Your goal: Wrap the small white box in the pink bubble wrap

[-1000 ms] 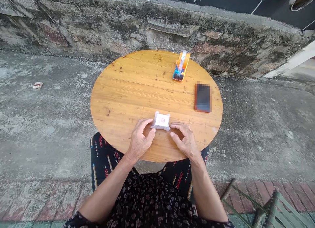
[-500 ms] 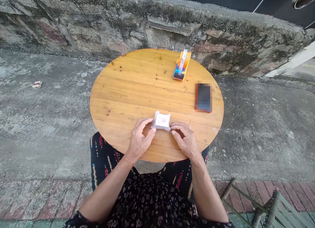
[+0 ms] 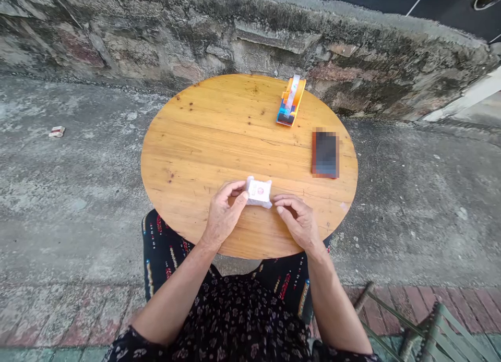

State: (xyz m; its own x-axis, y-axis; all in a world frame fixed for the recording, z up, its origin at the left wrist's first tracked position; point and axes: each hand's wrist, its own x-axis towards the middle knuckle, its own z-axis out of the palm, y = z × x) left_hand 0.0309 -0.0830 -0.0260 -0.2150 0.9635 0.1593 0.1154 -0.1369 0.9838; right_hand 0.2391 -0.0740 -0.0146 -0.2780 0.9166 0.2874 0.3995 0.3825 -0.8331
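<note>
Near the front edge of the round wooden bench [image 3: 219,137] lies a small white packet [image 3: 259,191], flat and roughly square, with a pale printed mark on top and what looks like a clear wrapper whose corners stick out. Our left hand [image 3: 223,216] has it by the left edge, its fingers [image 3: 231,186] closed on it with the thumb pressed against the side. Our right hand [image 3: 299,224] rests on the wood just beside the packet's near right corner, its fingers [image 3: 285,198] loosely bent and holding nothing; we cannot tell whether a fingertip touches the wrapper. We judge the packet light and a little soft, its film likely slick and crinkly, so a flat press may let it slide on the smooth boards. The loose corners and side edges look like the surest places to pinch. Well apart, on the far right of the bench, stand an orange tape dispenser [image 3: 290,100] and a dark phone [image 3: 325,153].
</note>
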